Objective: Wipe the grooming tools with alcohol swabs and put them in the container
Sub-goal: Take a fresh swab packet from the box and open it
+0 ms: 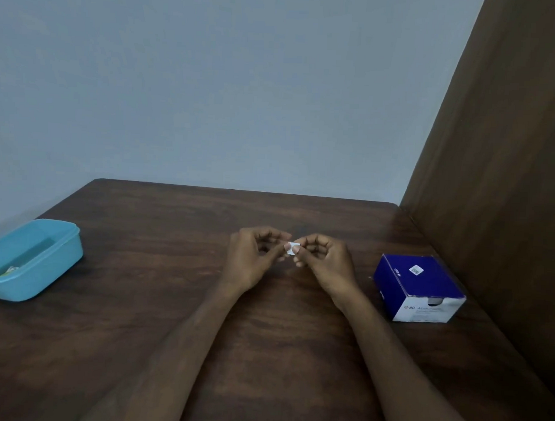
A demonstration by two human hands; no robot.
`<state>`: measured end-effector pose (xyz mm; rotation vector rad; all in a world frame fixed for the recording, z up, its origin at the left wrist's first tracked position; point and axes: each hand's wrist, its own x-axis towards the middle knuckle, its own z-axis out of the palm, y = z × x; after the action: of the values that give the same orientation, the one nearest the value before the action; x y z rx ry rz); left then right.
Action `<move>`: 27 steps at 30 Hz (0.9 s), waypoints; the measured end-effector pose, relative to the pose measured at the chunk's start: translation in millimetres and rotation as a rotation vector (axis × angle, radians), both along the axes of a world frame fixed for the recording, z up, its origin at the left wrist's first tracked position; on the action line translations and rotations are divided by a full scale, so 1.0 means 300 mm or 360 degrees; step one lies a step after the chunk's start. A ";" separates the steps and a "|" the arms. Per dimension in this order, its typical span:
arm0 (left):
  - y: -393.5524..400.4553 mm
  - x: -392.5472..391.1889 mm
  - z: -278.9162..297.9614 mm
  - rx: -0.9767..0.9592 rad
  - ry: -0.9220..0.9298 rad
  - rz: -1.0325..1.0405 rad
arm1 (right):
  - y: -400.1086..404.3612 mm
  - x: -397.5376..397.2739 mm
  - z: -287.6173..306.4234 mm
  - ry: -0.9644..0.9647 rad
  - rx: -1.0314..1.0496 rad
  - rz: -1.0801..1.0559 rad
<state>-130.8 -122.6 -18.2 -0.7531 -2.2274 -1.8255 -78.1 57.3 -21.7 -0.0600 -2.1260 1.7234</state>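
Note:
Over the middle of the dark wooden table (265, 336), my left hand (252, 260) and my right hand (323, 262) meet fingertip to fingertip. Between them they pinch a small white swab packet (290, 247), mostly hidden by the fingers. A blue and white box of alcohol swabs (418, 287) stands to the right, its opening facing me. At the far left sits an open light-blue plastic container (47, 265) with something small and pale lying at its near end. No other grooming tool shows on the table.
A brown wooden panel (506, 187) rises along the table's right side, close behind the swab box. A pale grey wall (211, 97) stands behind the table's far edge. Bare tabletop lies between the container and my hands.

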 end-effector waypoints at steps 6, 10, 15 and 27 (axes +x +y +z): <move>-0.056 0.079 0.035 -0.1108 0.0510 0.0287 | -0.021 0.078 0.036 0.0028 0.0379 -0.0343; -0.062 0.172 0.018 -0.1637 0.0256 0.0264 | -0.015 0.203 0.038 0.0015 0.0622 -0.0400; -0.073 0.309 0.001 -0.1781 0.0067 0.0116 | -0.017 0.422 0.039 -0.0025 0.0705 -0.0356; 0.219 0.789 -0.007 -0.1717 0.0295 -0.0288 | 0.096 0.915 0.020 -0.0165 0.0592 -0.0590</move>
<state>106.0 -56.9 -20.4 -1.2116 -2.9719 -0.3964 196.4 86.2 -15.8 -0.4166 -2.2983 1.1235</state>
